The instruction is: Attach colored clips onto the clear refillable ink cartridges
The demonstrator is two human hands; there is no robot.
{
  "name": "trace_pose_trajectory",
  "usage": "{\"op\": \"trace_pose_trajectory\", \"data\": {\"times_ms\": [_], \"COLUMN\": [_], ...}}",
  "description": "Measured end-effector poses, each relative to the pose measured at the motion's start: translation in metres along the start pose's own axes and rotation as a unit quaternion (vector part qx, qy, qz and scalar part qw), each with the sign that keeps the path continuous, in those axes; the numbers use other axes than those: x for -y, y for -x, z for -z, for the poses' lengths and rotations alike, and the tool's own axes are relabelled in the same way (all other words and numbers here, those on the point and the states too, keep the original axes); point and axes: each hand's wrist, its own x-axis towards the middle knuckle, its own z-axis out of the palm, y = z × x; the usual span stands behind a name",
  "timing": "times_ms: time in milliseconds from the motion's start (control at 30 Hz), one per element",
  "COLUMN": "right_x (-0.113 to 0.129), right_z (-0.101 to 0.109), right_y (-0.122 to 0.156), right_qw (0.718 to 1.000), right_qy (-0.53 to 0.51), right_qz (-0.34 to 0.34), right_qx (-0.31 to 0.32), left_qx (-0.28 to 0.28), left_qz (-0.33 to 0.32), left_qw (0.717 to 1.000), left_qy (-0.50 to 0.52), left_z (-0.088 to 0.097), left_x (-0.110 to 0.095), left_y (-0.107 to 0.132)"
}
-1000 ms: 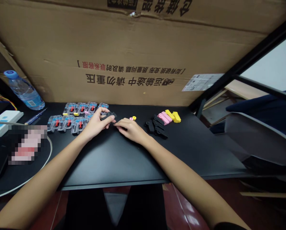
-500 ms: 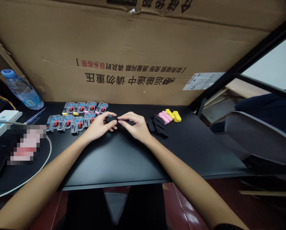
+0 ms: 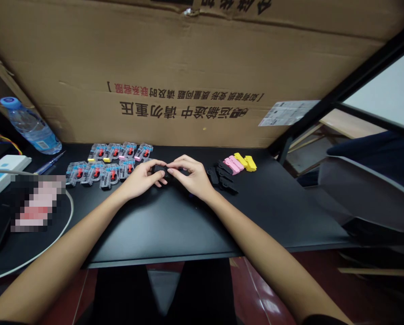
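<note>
My left hand [image 3: 143, 179] and my right hand [image 3: 190, 175] meet above the middle of the black table. Between their fingertips is a small black plastic piece [image 3: 161, 171], mostly hidden by the fingers. The left thumb and fingers are closed around one side of it, while the right thumb and forefinger pinch at its other end. To the left of my left hand lie several clear plastic cartridge-like units [image 3: 110, 175] with red and blue parts inside. Right of my right hand lie several black plastic pieces [image 3: 222, 177], pink pieces [image 3: 234, 164] and yellow pieces [image 3: 250, 163].
A tall cardboard box [image 3: 175, 58] stands along the table's back edge. At the left are a water bottle [image 3: 33, 126], a pen [image 3: 50, 163], a white power strip [image 3: 6, 169] and a white cable [image 3: 70, 212]. A black metal frame [image 3: 344, 97] rises at the right.
My hands have barely moved. The black piece is turned slightly between my fingers, and my right fingertips have shifted a little on it.
</note>
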Motion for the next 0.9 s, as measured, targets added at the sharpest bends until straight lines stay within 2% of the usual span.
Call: {"op": "trace_pose_trajectory", "data": {"times_ms": [133, 300, 433, 600, 700, 800, 900], "right_x": [-0.004, -0.009, -0.005, 0.0, -0.001, -0.002, -0.001], "right_z": [-0.002, -0.002, -0.001, -0.003, -0.004, -0.003, -0.001], "right_y": [0.0, -0.001, -0.003, -0.002, -0.001, 0.001, 0.002], "right_qw": [0.996, 0.975, 0.966, 0.976, 0.988, 0.999, 0.997], "right_qy": [-0.055, -0.124, -0.146, -0.113, -0.082, -0.019, 0.043], "right_qz": [-0.066, -0.173, -0.191, -0.166, -0.127, -0.042, 0.058], "right_qx": [0.014, 0.06, 0.093, 0.085, 0.043, 0.015, 0.033], "left_qx": [0.004, -0.015, -0.003, 0.002, -0.02, -0.014, 0.022], "left_qz": [-0.007, -0.02, -0.021, -0.021, -0.008, 0.048, 0.095], "left_qw": [1.0, 0.999, 0.999, 0.999, 1.0, 0.993, 0.98], "left_qy": [-0.019, -0.023, -0.037, -0.031, 0.021, 0.107, 0.173], "left_z": [0.0, 0.0, 0.001, 0.001, 0.001, 0.003, 0.006], "left_x": [0.0, 0.002, 0.002, -0.003, -0.006, -0.008, -0.009], "left_y": [0.001, 0.003, 0.004, 0.004, 0.003, 0.0, 0.0]}}
